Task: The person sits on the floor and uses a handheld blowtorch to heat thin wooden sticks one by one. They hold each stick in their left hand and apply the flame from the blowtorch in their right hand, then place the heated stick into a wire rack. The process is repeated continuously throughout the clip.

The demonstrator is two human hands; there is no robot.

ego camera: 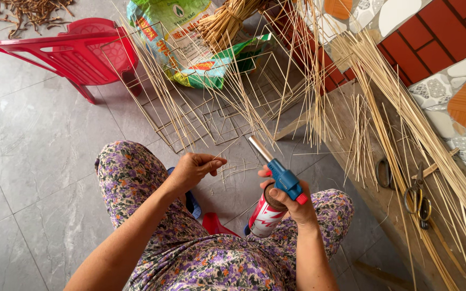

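Hands working over the lap with a gas torch (276, 194) and a thin bamboo strip (219, 157)

Right hand (292, 202) is wrapping closed around the top of the red-and-white gas canister, thumb lying beside the blue torch head, its metal nozzle pointing up and to the left; left hand (192, 168) is pinching shut on the thin bamboo strip between thumb and forefinger, held just left of the nozzle; both are hovering above floral-trousered knees; loose bamboo strips (384, 97) are leaning across a wooden board (351, 161) on the right, where scissors (417, 196) are lying; a red plastic chair (76, 51) and a green printed sack (190, 48) are sitting farther off on the grey tiled floor (28, 161).
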